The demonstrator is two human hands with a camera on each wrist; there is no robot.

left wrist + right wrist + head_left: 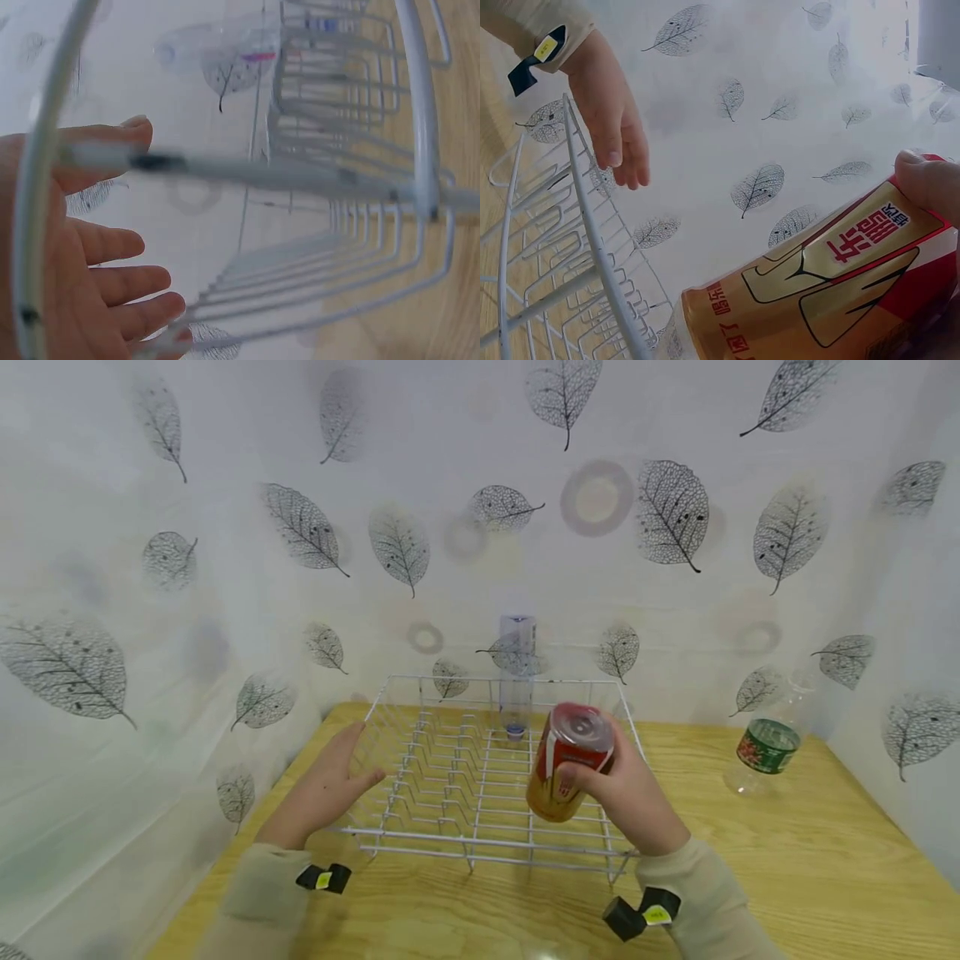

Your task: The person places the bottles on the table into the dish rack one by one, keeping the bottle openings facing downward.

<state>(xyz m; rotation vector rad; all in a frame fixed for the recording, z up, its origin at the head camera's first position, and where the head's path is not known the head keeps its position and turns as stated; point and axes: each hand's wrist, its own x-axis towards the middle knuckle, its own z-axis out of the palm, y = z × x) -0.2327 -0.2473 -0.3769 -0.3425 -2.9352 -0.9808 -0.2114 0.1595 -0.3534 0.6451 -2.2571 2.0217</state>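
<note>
One can (564, 768) is in the right hand (633, 785), its thumb on the side facing the head camera and the remaining fingers largely hidden behind. Can position: over the right half of the wire rack (471, 841), left of the gripping hand. Long axis: steep but tilted, the red upper end leaning right and the gold lower end directed toward the grid bars (whether it touches them cannot be told).

Reference object: a clear bottle (517, 647), cap downward, stands at the far side of the rack. Relative to the can, it lies far and slightly left. Its axis is close to vertical, so the can's tilt is, in judgement, the governing misalignment for any upright placement beside it.

The left hand (326, 785) is at the rack's left side, thumb spread wide from the fingers, holding nothing visible; contact with the wire is unclear. It is well apart from the can; the right hand is nearer. A green-labelled bottle (768, 746) stands on the counter (420, 910), right of the rack.
</note>
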